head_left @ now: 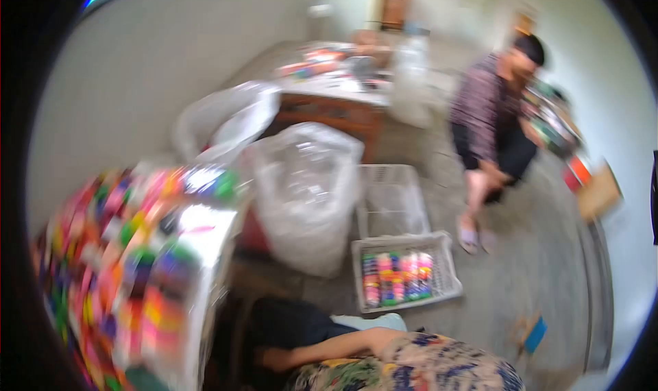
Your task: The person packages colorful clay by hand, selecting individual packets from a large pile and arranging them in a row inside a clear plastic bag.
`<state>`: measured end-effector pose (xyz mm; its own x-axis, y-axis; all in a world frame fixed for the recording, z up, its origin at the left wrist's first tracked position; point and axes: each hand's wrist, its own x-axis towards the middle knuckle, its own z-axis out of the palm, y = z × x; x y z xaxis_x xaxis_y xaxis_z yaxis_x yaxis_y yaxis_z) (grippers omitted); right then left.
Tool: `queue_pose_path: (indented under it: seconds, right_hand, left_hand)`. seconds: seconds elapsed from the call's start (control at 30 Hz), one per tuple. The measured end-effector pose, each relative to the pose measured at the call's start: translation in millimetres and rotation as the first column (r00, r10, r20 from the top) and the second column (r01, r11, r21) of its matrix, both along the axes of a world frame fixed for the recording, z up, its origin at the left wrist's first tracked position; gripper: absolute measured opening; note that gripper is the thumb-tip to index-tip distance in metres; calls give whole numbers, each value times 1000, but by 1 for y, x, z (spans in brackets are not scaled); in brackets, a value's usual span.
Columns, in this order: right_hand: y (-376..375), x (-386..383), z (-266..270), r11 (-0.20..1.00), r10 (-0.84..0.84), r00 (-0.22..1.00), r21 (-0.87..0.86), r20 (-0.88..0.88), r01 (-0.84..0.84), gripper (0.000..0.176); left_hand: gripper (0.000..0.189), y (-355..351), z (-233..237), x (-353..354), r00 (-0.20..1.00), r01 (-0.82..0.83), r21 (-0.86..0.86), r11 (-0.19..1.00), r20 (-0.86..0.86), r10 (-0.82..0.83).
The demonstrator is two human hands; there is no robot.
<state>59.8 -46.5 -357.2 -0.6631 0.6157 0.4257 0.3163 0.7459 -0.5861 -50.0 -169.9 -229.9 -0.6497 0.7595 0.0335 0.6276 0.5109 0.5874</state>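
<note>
At the bottom, a bare forearm comes out of a patterned sleeve, and my right hand (pixel 276 359) is low beside dark cloth (pixel 295 322). Its fingers are lost in blur and shadow, so whatever it holds or touches cannot be made out. Nearest to it on the left is a table (pixel 216 274) with a pale top. Blurred clear packs of colourful rolls (pixel 161 315) lie on it, beside a big heap of many-coloured pieces (pixel 89 267). My left hand does not show.
Beyond stand two translucent bags (pixel 308 206) (pixel 226 120), an empty white crate (pixel 394 199) and a crate (pixel 445 291) with rows of colourful rolls. Another table (pixel 329 103) is cluttered. A person (pixel 490 117) sits low at the right, near a cardboard piece (pixel 600 192).
</note>
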Motion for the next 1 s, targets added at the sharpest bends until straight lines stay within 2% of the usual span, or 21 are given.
queue_pose_path:
  seconds: [0.03, 0.07, 0.1, 0.13, 0.17, 0.2, 0.23, 0.33, 0.43, 0.53, 0.63, 0.73, 0.77, 0.83, 0.93, 1.0]
  right_hand:
    - [-5, 8, 8, 973, 71, 995, -225, 65, -55, 30]
    - [2, 17, 18, 932, 221, 962, -327, 159, -160, 29]
    - [0, 34, 71, 894, 243, 945, -428, 221, -129, 26]
    - [-1, 44, 88, 897, 279, 941, -402, 191, -184, 21]
    - [-6, 43, 71, 912, 219, 965, -382, 145, -150, 18]
    - [-9, 49, 72, 916, 209, 978, -351, 1, -195, 19]
    - [-9, 55, 90, 886, 191, 981, -435, 23, -163, 16]
    - [-8, 72, 108, 833, 222, 975, -521, 4, -188, 15]
    - [-10, 81, 110, 823, 304, 953, -505, 7, -259, 13]
    - [-10, 88, 109, 854, 284, 959, -456, 6, -250, 11]
    - [-9, 75, 107, 866, 256, 967, -447, 11, -224, 10]
    - [-13, 81, 113, 870, 241, 969, -454, 50, -193, 9]
    - [-14, 82, 117, 871, 249, 967, -450, 62, -196, 9]
    - [-14, 96, 113, 887, 338, 940, -349, 47, -302, 10]
    - [-18, 110, 118, 886, 396, 917, -278, 40, -371, 11]
    - [-7, 117, 146, 905, 366, 928, -257, 68, -338, 12]
  left_hand:
    - [40, 6, -31, -1, 998, 53, 106, 993, -27, -51]
    - [39, -4, -53, -28, 993, 105, 196, 975, -79, -90]
    - [38, -15, -57, -28, 981, 163, 263, 951, -149, -127]
    - [29, -17, -25, -22, 987, 160, 24, 987, -14, -160]
    - [20, -20, -26, -25, 987, 155, 123, 980, 11, -157]
    - [16, -18, -22, -25, 989, 129, 176, 976, 43, -139]
    - [13, -20, -18, -25, 984, 138, 235, 962, 79, -161]
    - [12, -35, -5, -14, 914, 87, 155, 984, 381, -141]
    - [14, -46, 26, -2, 877, -26, 46, 999, 480, 0]
    - [17, -53, -16, -8, 958, 40, 164, 986, 275, -84]
    - [19, -45, -8, -13, 989, 123, 116, 986, 70, -131]
    - [20, -40, -2, -8, 987, 72, 94, 993, 134, -84]
    - [20, -44, 2, -9, 974, 101, 103, 990, 191, -119]
    - [20, -60, 17, -12, 935, 156, 120, 980, 301, -186]
    - [19, -74, 58, -1, 933, 239, -99, 966, 299, -200]
    - [16, -71, 69, -4, 923, 384, -101, 918, 49, -381]
